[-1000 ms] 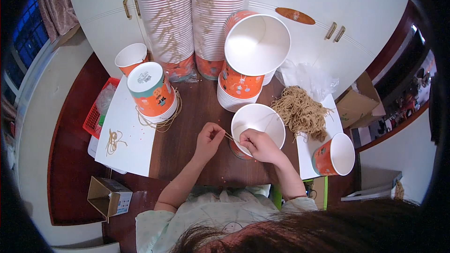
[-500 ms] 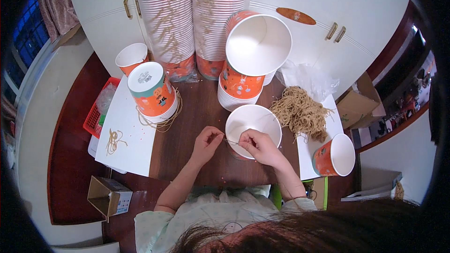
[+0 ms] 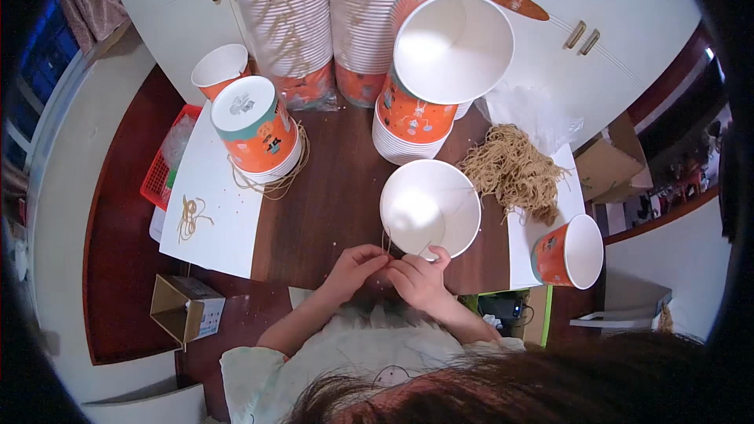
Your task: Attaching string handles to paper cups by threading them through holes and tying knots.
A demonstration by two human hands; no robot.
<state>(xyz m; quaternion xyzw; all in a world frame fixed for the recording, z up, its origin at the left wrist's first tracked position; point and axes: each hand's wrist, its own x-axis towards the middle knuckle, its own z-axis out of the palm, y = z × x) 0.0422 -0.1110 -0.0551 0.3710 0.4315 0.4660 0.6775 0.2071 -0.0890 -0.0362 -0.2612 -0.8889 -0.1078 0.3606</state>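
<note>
My left hand (image 3: 353,272) and my right hand (image 3: 421,278) meet near the table's front edge, fingers pinched on a thin tan string (image 3: 386,240). A loop of it stands up from the left fingertips; just where it runs between the fingers is hidden. Right behind my hands a white-lined paper bucket (image 3: 408,224) stands upright, mouth up, its near rim by my right fingers. A tangled heap of tan strings (image 3: 514,169) lies to its right. Left of my hands, an upturned stack of orange paper buckets (image 3: 259,141) has string loops (image 3: 301,159) around its base.
Tall bagged bucket stacks (image 3: 287,23) stand at the back. A bucket tilted toward me (image 3: 463,47) tops another stack. One more bucket (image 3: 554,257) lies at the right edge. Loose strings (image 3: 191,217) lie on the left white panel; a cardboard box (image 3: 188,310) stands below.
Both hands have come together and nearer to me, with the string now looped up between them. My right hand has moved off the bucket's mouth. The whole view has shifted slightly.
</note>
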